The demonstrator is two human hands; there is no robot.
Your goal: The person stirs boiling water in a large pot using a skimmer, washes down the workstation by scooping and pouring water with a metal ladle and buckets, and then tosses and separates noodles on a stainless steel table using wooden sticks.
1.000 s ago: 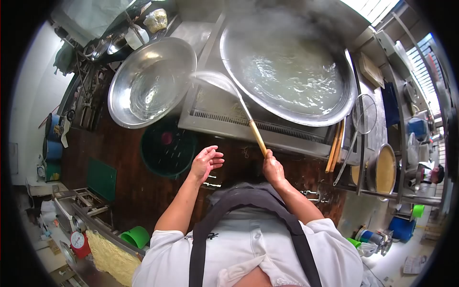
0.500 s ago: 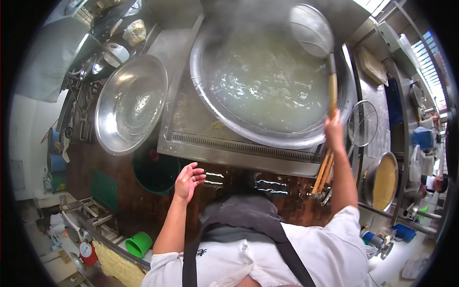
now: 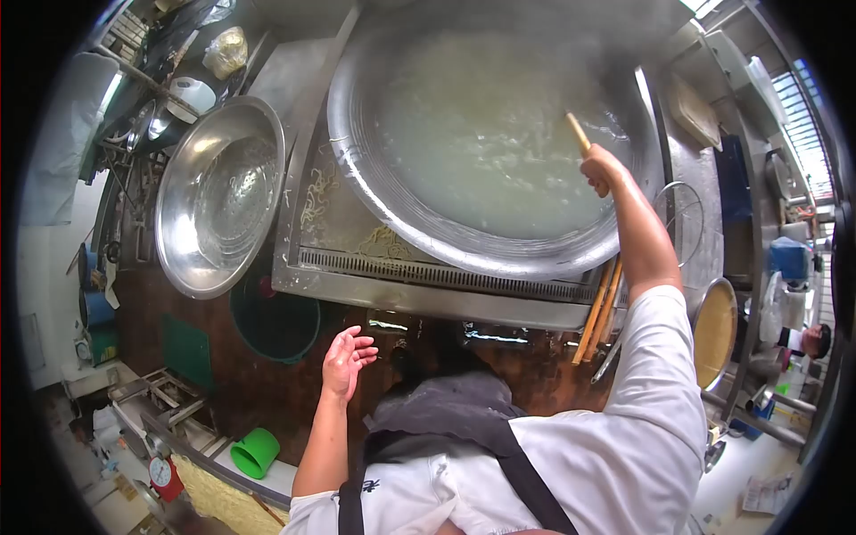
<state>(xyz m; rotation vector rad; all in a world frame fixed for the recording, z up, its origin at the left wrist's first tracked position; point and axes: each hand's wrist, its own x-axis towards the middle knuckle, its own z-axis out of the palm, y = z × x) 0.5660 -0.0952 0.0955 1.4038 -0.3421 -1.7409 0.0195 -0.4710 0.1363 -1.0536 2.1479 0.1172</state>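
My right hand [image 3: 604,169] is closed around the wooden handle [image 3: 579,132] of a strainer ladle, over the right side of a large metal pot [image 3: 392,218]. The ladle's wire head is not visible, hidden in cloudy liquid and steam. Pale, bubbling water [image 3: 473,152] fills the pot. My left hand [image 3: 345,361] hangs in the air in front of the stove, palm up, with loosely curled fingers apart and nothing in it. Left of the pot stands a wide metal basin [image 3: 183,236], wet inside.
Noodle strands [image 3: 385,241] lie on the stove top beside the pot. Long wooden sticks [image 3: 597,312] lean at the stove's front right, near a wire ring [image 3: 685,185]. A dark green bucket [image 3: 272,334] stands below the basin. Another person [image 3: 813,339] is far right.
My right hand has moved forward over the pot, and the ladle's head, raised in view before, has gone down out of sight. My left hand stays open, nearly still.
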